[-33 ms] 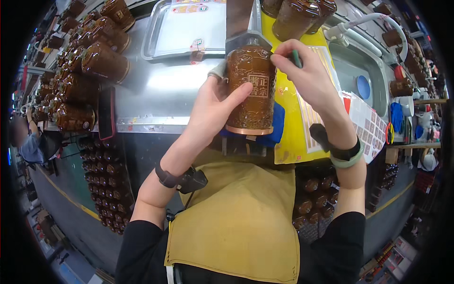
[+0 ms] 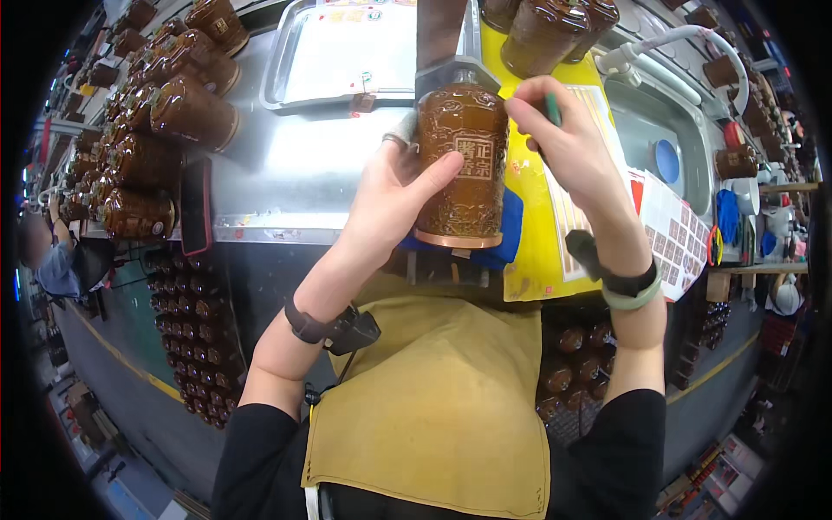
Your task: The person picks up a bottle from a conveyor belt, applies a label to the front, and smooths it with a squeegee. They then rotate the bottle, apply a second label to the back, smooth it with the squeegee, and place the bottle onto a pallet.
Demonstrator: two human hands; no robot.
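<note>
A brown glazed bottle (image 2: 462,195) with raised patterns, a framed label, a narrow clear neck and a copper-coloured base band rests on a blue cloth (image 2: 511,232), in front of me. My left hand (image 2: 407,178) is wrapped round its left side, thumb across the front, a pale cover on a fingertip. Close by the bottle's right shoulder, my right hand (image 2: 559,126) is closed, its thumb and forefinger pinched. A slim green stick-like tool (image 2: 553,109) pokes out between those fingers; its kind is unclear. Whether the pinched fingertips hold anything else is too small to tell.
Many similar brown bottles (image 2: 192,113) stand at the left, more (image 2: 542,35) at the back. A metal tray (image 2: 282,74) holds white sheets with stickers. Right of the bottle lie a yellow mat (image 2: 530,282) and a sticker sheet (image 2: 680,234), beside a sink (image 2: 637,108) with a blue bowl.
My right hand has shifted slightly to the right, away from the bottle's shoulder. The green tool has turned a little. My left hand stays on the bottle.
</note>
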